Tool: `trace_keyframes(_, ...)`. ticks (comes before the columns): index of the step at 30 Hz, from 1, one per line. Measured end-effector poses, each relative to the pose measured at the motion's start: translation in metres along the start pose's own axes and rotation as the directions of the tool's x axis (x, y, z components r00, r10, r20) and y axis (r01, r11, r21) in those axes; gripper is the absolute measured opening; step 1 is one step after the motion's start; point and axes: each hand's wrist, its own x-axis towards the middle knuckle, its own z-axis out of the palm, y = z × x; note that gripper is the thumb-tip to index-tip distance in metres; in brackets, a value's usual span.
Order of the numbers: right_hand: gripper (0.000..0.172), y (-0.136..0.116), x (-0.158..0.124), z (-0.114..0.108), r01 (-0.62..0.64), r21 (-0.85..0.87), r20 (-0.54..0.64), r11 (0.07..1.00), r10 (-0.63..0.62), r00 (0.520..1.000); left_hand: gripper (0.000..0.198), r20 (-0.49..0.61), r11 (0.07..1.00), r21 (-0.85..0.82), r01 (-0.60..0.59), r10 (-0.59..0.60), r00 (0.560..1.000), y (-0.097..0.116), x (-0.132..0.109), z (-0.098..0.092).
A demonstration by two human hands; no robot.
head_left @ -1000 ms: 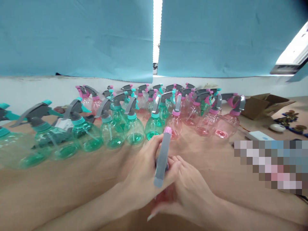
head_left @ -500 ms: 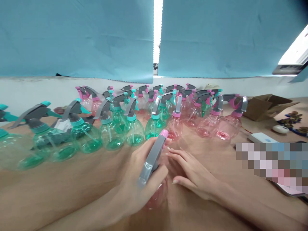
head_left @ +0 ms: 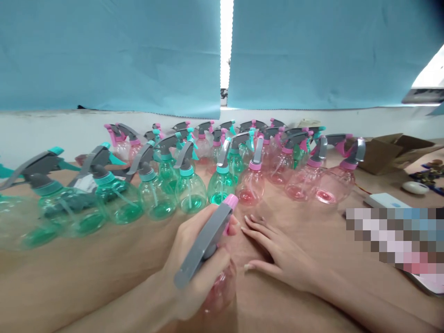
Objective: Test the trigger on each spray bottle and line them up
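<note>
A pink spray bottle [head_left: 220, 286] with a grey and pink trigger head is gripped by my left hand [head_left: 189, 259], whose fingers wrap round its neck below the head. The nozzle end points away from me. To the right of the bottle, my right hand [head_left: 277, 252] lies on the tabletop with its fingers stretched out and spread, holding nothing. Beyond my hands stand a green spray bottle [head_left: 221, 185] with a turquoise collar and a pink spray bottle [head_left: 251, 185] with a pink collar, both upright. The held bottle's neck is mostly hidden by my fingers.
Several green bottles [head_left: 157, 201] line the left side, and several pink ones [head_left: 335, 185] stand to the right. More spray bottles fill the back near the wall. A cardboard box [head_left: 390, 150], a white box [head_left: 386, 201] and a mouse [head_left: 415, 187] lie at the right.
My left hand has come slightly toward me and to the left with the pink spray bottle. My right hand has settled flatter, and a gap has widened between the hands.
</note>
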Motion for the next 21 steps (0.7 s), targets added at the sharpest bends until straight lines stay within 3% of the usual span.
trace_keyframes(7,0.076,0.003,0.001,-0.001,-0.032,0.006,0.079,0.999,0.032,0.996,0.022,-0.047,0.995,0.082,0.048,-0.045,0.998,0.002,0.004,0.004)
trace_keyframes(17,0.077,0.005,0.000,-0.003,-0.056,0.012,0.138,0.998,0.053,0.989,0.022,-0.077,0.998,0.042,0.055,-0.051,0.996,-0.007,0.005,0.007)
trace_keyframes(21,0.078,0.004,0.000,-0.005,-0.064,0.020,0.150,0.998,0.060,0.987,0.036,-0.053,0.997,-0.011,0.078,-0.079,0.995,-0.009,0.005,0.006)
